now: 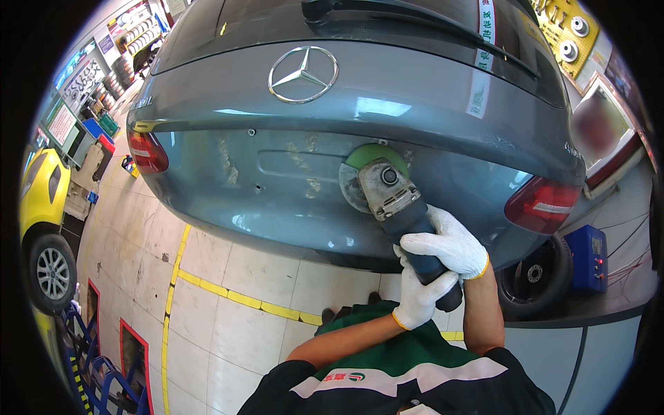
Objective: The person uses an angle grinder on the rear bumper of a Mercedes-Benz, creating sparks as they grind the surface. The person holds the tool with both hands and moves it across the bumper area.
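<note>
Both my hands, in white gloves with yellow cuffs, grip an angle grinder (408, 220) with a dark body and a worn metal head. My left hand (420, 296) wraps round the rear end of its body. Farther forward, my right hand (449, 242) closes over the body from the right. The grinder's green and grey disc (375, 158) lies at the grey-blue tailgate (200, 180) of a car; whether it touches cannot be made out. Several rough, scraped patches (228, 162) mark the recessed panel left of the disc. Above sits a round chrome emblem (303, 75).
Red tail lights (543, 205) flank the tailgate. A tyre (536, 277) and a blue box (586, 257) stand at right. A yellow car (45, 207) and blue metal frames (104, 380) are at left. Yellow lines (228, 294) cross the tiled floor.
</note>
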The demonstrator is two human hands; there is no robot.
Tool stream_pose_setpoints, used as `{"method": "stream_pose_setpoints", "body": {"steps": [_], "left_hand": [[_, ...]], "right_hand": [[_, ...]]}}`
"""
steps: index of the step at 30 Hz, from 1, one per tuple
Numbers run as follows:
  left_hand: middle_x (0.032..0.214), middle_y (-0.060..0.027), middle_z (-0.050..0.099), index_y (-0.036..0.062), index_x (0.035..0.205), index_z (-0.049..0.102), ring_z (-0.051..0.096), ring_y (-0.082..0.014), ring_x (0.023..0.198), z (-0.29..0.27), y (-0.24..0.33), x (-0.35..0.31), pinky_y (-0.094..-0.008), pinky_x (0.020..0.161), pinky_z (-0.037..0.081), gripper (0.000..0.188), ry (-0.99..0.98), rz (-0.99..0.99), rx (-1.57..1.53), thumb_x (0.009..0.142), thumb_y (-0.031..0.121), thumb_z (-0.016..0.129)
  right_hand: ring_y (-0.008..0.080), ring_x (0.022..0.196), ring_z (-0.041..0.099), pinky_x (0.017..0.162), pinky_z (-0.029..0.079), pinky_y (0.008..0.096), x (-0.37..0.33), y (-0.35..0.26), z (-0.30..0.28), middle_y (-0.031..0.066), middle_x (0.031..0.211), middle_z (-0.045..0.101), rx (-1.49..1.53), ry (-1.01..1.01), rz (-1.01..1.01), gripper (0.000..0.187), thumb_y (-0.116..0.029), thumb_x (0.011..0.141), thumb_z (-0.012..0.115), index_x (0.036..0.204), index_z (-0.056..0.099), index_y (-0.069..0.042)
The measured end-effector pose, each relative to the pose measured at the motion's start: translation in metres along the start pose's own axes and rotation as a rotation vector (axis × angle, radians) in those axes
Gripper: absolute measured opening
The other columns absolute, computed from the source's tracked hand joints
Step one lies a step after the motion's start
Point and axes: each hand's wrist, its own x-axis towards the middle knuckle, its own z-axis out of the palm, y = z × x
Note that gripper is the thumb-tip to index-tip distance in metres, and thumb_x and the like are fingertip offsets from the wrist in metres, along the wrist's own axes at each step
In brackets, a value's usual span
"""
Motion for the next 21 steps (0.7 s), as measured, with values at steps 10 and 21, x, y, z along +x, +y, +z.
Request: {"method": "stream_pose_setpoints", "body": {"steps": [10,21], "left_hand": [[0.120,-0.0098,0.068,0.0009,0.131,0.058,0.069,-0.0190,0.107,-0.0005,-0.0020,0.0004,-0.0367,0.095,0.055,0.049,-0.002,-0.014,-0.044,0.088,0.012,0.080],[0.120,-0.0109,0.068,0.0002,0.132,0.057,0.069,-0.0188,0.108,-0.0032,-0.0061,0.0032,-0.0366,0.095,0.056,0.050,-0.005,-0.019,-0.063,0.089,0.011,0.079]], "right_hand": [[0.0158,0.084,0.068,0.081,0.058,0.0316,-0.0008,-0.0020,0.0014,0.0103,0.098,0.072,-0.024,0.010,0.000,0.048,-0.026,0.088,0.078,0.124,0.062,0.002],[0.0145,0.078,0.066,0.073,0.057,0.0314,-0.0002,-0.0016,0.0035,0.0079,0.090,0.069,-0.033,0.042,-0.024,0.049,-0.030,0.086,0.080,0.120,0.064,0.002]]}}
